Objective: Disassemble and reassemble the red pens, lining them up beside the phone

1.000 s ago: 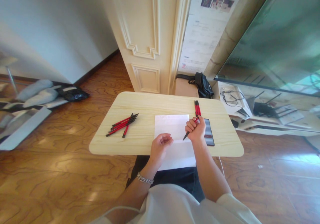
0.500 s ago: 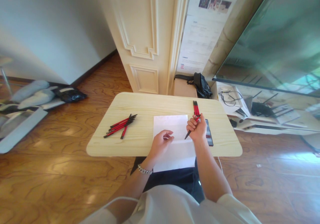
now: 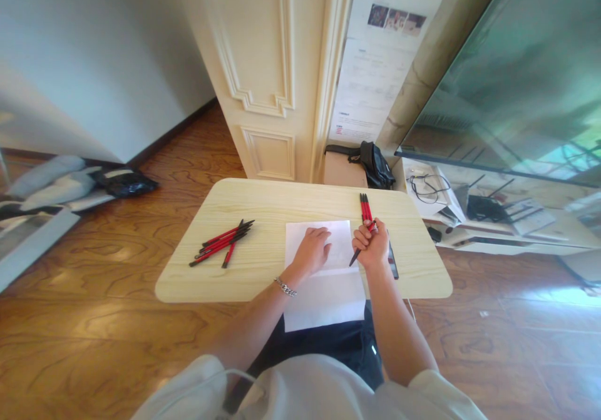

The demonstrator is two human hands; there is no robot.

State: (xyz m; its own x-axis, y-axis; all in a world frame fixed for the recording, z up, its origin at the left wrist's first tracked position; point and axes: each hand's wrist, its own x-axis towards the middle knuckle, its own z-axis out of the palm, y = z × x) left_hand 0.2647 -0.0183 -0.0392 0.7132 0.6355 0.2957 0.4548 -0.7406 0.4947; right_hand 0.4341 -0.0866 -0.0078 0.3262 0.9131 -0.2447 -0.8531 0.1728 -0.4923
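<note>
My left hand point(image 3: 312, 252) lies palm down on a white sheet of paper point(image 3: 323, 301), its fingers loosely stretched. The sheet's lower part hangs past the table's near edge. Closed around a red and black pen point(image 3: 355, 258), my right hand point(image 3: 374, 246) is over the paper's right edge, with the pen's black end pointing down and left. Just beyond that hand, several more red pens point(image 3: 366, 207) lie side by side. Partly hidden under the right hand and wrist is a dark phone point(image 3: 392, 263).
A loose pile of red and black pens point(image 3: 220, 243) lies on the left of the pale wooden table point(image 3: 263, 201). Behind the table are a cream panelled door point(image 3: 267, 151) and a black bag point(image 3: 375, 164). A low white cabinet point(image 3: 516, 241) with a router stands to the right.
My left hand has moved up and forward and now lies flatter on the paper. My right hand keeps hold of the pen in nearly the same place. The view has shifted slightly.
</note>
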